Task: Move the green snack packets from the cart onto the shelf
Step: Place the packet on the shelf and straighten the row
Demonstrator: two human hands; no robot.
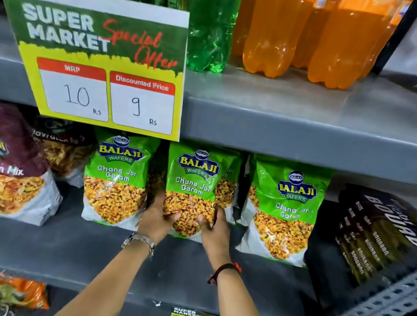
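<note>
Three green snack packets stand upright on the grey middle shelf (79, 252). Both my hands hold the middle green packet (193, 182) at its lower end: my left hand (156, 221) on its left side, my right hand (214, 229) on its right. Behind it another green packet (227, 187) peeks out. A left green packet (116, 179) and a right green packet (281, 212) stand free on either side. The cart is not in view.
Maroon snack packets (4, 159) stand at the left, dark biscuit packs (377, 232) at the right. A price sign (100, 60) hangs from the upper shelf, which carries green and orange bottles (274, 32). A perforated grey upright (374, 307) crosses the lower right.
</note>
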